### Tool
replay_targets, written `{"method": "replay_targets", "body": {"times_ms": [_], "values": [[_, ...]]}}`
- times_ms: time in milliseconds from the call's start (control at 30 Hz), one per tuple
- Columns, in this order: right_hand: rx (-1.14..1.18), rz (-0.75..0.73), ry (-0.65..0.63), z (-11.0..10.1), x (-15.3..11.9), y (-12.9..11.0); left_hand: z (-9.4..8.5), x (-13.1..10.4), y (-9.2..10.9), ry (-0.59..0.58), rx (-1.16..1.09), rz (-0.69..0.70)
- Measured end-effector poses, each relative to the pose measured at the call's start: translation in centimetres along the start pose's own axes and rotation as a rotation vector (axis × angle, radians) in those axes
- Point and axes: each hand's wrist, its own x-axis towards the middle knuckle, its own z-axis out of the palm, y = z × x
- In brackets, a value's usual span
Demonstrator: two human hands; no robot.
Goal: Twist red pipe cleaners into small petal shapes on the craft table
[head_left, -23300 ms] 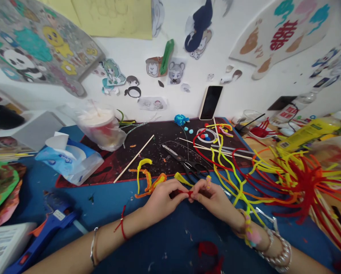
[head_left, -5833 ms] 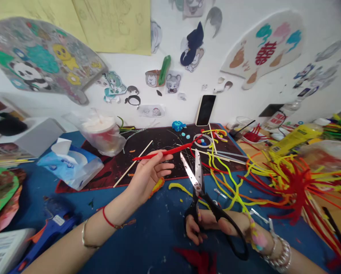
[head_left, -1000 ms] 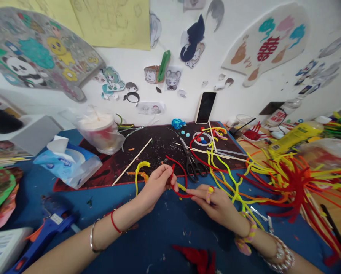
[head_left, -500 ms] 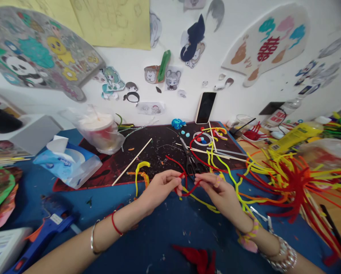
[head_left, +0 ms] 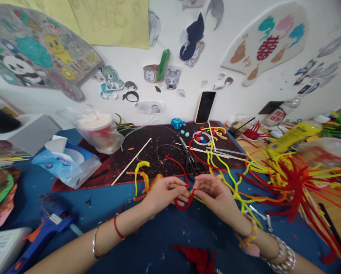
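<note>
A curved red fuzzy stem (head_left: 182, 208), at lower centre, is pinched by the left hand (head_left: 165, 195) and right hand (head_left: 218, 196). Small red and blue balls (head_left: 201, 139) are enclosed by a translucent ring (head_left: 203, 144), right of centre.

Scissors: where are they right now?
In the head view, the scissors lie just beyond the right hand, on the dark mat, left of the white ring.
</note>
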Motion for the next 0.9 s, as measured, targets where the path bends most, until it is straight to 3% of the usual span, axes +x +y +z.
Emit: {"method": "replay_targets", "body": {"times_ms": [233, 400, 567, 900], "values": [[-0.095, -0.064, 0.055, 0.23, -0.23, -0.16, 0.38, -0.1, -0.57, -0.054, 0.041, -0.013], [-0.46, -0.28, 0.091, 0.08, -0.41, -0.11, 0.34, -0.15, -0.73, -0.104, 0.01, 0.006], [-0.595, -0.511, 0.02, -0.14, -0.48, -0.13, 0.43, -0.1, -0.92, -0.134, -0.007, 0.004], [-0.77, -0.654, -0.077, -0.74, -0.45, -0.65, 0.44, -0.15, -0.66, -0.103, -0.01, 0.013]]}}
